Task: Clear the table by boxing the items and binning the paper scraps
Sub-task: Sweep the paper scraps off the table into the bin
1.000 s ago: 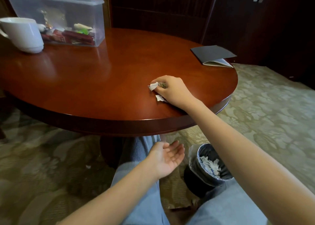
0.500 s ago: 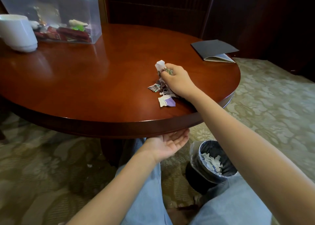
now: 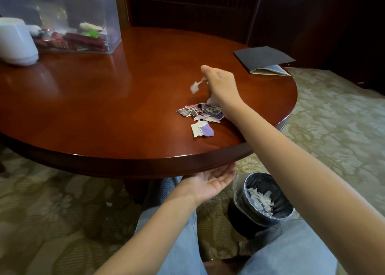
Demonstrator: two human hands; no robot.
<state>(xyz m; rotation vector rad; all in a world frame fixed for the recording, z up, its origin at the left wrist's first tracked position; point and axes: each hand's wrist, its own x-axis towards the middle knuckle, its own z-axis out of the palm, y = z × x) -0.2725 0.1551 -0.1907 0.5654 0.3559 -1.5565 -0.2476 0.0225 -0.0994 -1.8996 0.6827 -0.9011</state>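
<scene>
One scrap pile point(image 3: 201, 112); one bin point(image 3: 239, 191); one box point(image 3: 62, 14); left hand point(image 3: 210, 182) slack, palm up; right hand point(image 3: 220, 85) blurred, its hold on a scrap point(image 3: 194, 88) unclear.

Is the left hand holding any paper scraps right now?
No, the left hand lies palm up and bare, fingers straight, just under the table edge.

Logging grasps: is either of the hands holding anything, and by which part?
The left hand holds nothing, palm open under the table edge. A blurred white scrap sits by the right hand; whether it is pinched cannot be told.
</scene>
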